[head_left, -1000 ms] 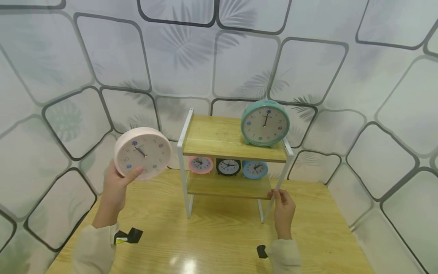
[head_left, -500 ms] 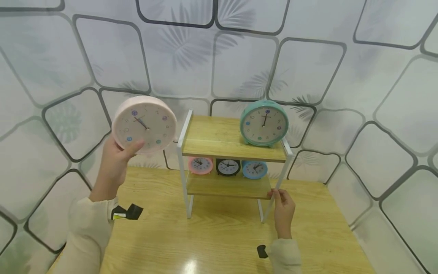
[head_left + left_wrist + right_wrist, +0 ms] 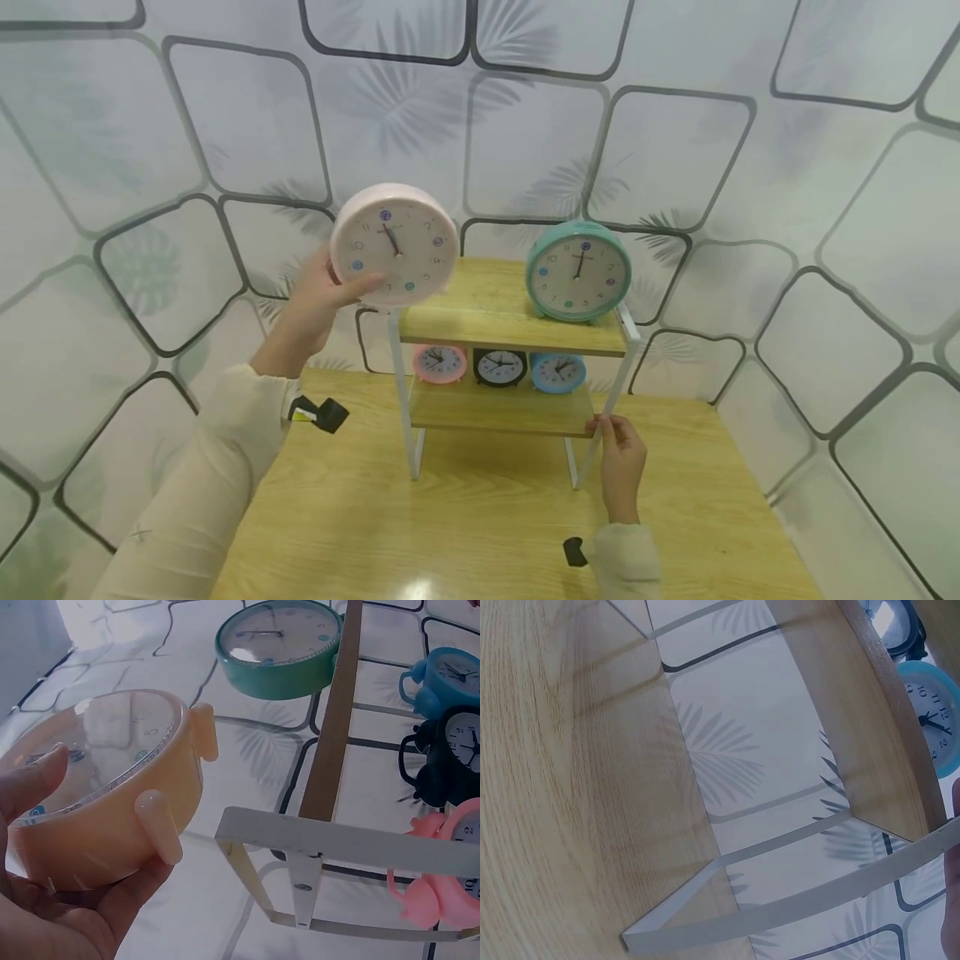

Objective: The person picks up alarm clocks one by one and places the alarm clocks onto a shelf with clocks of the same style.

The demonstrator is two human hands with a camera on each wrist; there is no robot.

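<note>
My left hand (image 3: 311, 304) grips a pale pink round clock (image 3: 420, 258), thumb across the lower left of its dial and fingers behind. In the head view the clock overlaps the upper left corner of a two-tier wooden shelf (image 3: 487, 312) with a white metal frame. Two short feet show on the clock's underside in the left wrist view. My right hand (image 3: 624, 462) pinches the shelf's front right upright at the lower board. Only a sliver of those fingers (image 3: 952, 900) shows in the right wrist view. A teal round clock (image 3: 579, 287) stands at the top board's right end.
On the lower board stand three small alarm clocks in a row: pink (image 3: 439, 363), black (image 3: 500, 367) and blue (image 3: 558, 373). The shelf rests on a wood-grain table (image 3: 480, 533). Patterned white walling (image 3: 540, 142) rises behind and at both sides.
My left hand has raised the pale pink clock, then carried it right to the shelf's upper left corner. The right hand has stayed on the upright.
</note>
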